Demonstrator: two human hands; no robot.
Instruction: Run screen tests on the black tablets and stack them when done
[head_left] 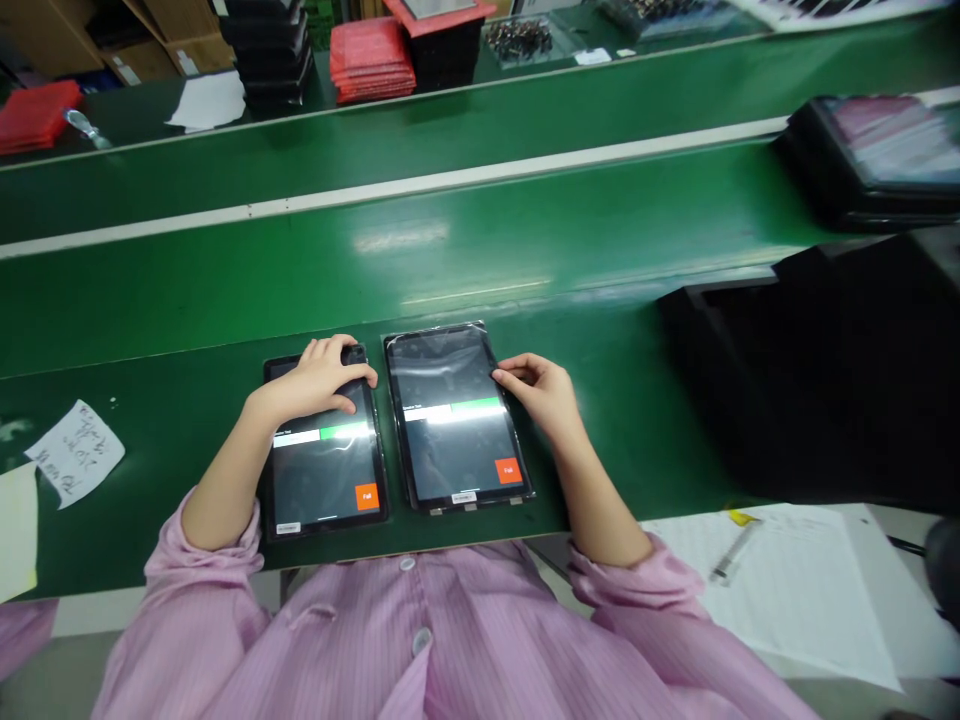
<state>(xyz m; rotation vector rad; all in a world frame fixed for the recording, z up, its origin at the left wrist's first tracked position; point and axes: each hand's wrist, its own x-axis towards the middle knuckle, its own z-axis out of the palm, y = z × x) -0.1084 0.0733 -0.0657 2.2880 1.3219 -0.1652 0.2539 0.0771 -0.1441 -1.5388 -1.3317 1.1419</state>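
Note:
Two tablets lie side by side on the green bench, each showing a dark screen with a green-and-white bar and an orange "Fail" button. Across the top of the left tablet [322,475] rests my left hand [319,380], its fingers spread over the upper screen and edge. The right tablet [450,445] has clear film around its rim and small tabs along its bottom. At its upper right edge, my right hand [540,390] pinches the side between thumb and forefinger; the other fingers curl underneath.
A black bin [825,370] stands at the right, with a stack of dark trays [885,160] behind it. Handwritten paper [75,455] lies at left. Papers [795,590] and a pen-like tool [735,550] sit lower right. Red packets [371,60] are on the back shelf.

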